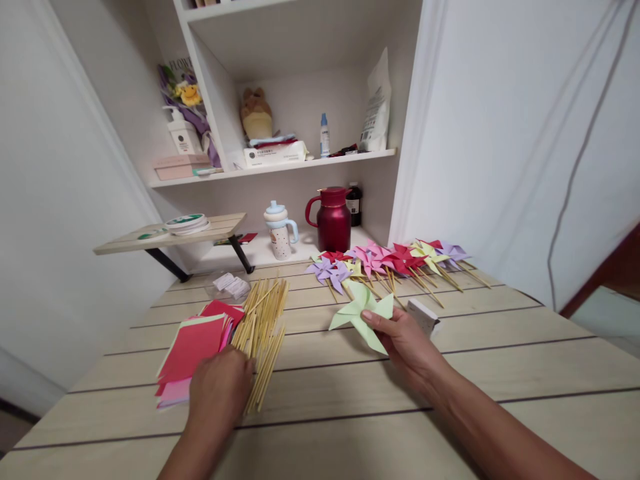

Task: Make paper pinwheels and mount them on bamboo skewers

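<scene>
My right hand (406, 339) pinches a pale green paper pinwheel (356, 313) at its centre, thumb on top, holding it above the table. Over on the left, my left hand (223, 385) rests at the near edge of a pile of thin wooden sticks (265, 313); its fingers curl down out of sight, so whether it grips a stick is hidden. Beside that hand lies a stack of coloured paper sheets (193, 347), red on top with pink and pale green below. Finished pinwheels on sticks (373, 259) in purple, pink, red and yellow lie along the back right.
A small white box (423, 316) sits just behind my right hand. A clear container with white packets (231, 285) stands behind the paper. Farther back are a raised wooden stand (220, 225) with tape rolls (186, 224), a lidded cup (280, 233) and a red jug (334, 220).
</scene>
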Motion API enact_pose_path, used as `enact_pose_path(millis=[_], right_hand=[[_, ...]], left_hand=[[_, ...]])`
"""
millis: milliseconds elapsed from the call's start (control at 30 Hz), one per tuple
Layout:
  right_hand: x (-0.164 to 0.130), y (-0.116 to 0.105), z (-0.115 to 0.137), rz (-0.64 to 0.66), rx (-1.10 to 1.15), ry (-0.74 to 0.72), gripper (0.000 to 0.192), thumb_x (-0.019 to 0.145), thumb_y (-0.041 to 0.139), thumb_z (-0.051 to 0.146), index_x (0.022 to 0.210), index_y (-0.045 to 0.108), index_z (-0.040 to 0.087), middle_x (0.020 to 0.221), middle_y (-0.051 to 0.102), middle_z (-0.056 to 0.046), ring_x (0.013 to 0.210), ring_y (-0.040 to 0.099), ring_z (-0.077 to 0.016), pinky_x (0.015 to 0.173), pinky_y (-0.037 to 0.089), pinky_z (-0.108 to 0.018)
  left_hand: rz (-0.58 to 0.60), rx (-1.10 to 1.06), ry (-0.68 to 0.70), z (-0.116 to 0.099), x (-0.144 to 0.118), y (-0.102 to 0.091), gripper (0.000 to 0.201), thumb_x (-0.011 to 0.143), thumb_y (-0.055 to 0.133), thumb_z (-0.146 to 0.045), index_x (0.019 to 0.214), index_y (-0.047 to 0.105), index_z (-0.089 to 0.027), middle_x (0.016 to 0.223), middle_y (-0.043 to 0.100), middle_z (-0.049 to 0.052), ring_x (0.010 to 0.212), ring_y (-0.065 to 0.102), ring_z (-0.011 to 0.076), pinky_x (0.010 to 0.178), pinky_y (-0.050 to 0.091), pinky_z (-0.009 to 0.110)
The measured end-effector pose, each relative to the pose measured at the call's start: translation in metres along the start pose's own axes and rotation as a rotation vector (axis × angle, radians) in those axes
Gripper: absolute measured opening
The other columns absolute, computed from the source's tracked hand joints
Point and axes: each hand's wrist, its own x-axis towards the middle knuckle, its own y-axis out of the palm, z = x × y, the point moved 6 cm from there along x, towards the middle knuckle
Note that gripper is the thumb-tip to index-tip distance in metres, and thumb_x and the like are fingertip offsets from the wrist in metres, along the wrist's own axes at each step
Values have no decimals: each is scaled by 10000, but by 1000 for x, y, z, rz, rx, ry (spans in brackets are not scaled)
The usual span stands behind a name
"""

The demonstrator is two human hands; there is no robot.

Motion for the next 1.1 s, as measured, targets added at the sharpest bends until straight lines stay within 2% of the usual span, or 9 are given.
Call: enact_pose_path(millis=[200,300,433,533,600,667,833,967,1100], right_hand=[[-1,3,1,36,38,10,282,639,855,202,888,723,185,913,786,-39,799,715,-179,764,553,-265],[-2,3,1,29,30,11,259,648,846,187,874,720,195,864,786,-26,770,712,-173,735,558,-257],[0,1,3,20,38,-7,264,650,842,198,888,726,201,877,785,-23,785,714,-184,729,556,-262],[2,2,2,53,63,-12,298,640,850,213,910,724,191,918,784,-35,812,714,-184,773,545,-266],[2,3,2,74,66,-8,301,639,852,226,910,726,187,914,784,-38,813,712,-186,783,538,-272],[1,4,2,84,66,-7,292,633,857,237,891,728,188,879,784,-34,800,709,-189,770,534,-279],[-1,7,4,67,97,1,315,598,874,220,871,722,182,821,780,-29,755,703,-187,741,535,-285],[-1,6,7,65,109,-11,282,605,871,205,844,723,179,807,777,-16,731,695,-160,716,531,-246],[2,-1,15,26,148,-42,278,617,870,198,849,718,179,859,782,-27,746,695,-161,720,538,-249]], left_hand=[[80,-284,-55,-13,1,4,434,929,369,-415,662,649,-215,727,727,59,713,668,221,558,347,285],[88,-237,49,-37,-5,3,451,938,376,-414,664,669,-209,714,717,64,703,668,227,560,360,295],[60,-96,222,-59,-6,2,461,981,343,-383,863,734,-171,892,745,133,853,701,291,706,476,382],[-174,-68,656,-79,-2,-13,412,925,428,-83,1194,668,-283,1435,531,117,1292,507,276,1009,394,466],[-146,-73,936,-89,0,-13,480,902,496,-63,1223,639,-390,1537,420,31,1408,361,263,1089,312,496],[-84,-87,1060,-93,4,-12,359,909,544,-128,1138,691,-361,1514,456,15,1404,366,262,1098,308,480],[-120,-119,1055,-105,14,-4,135,884,625,-222,903,753,-260,1376,598,58,1284,492,262,1030,355,428],[-196,-183,967,-122,23,8,199,932,558,-266,1066,704,-256,1142,708,50,1066,609,196,923,404,362],[-255,-88,1020,-141,22,10,221,965,481,-228,1065,679,-227,1061,710,49,990,614,189,861,409,344]])
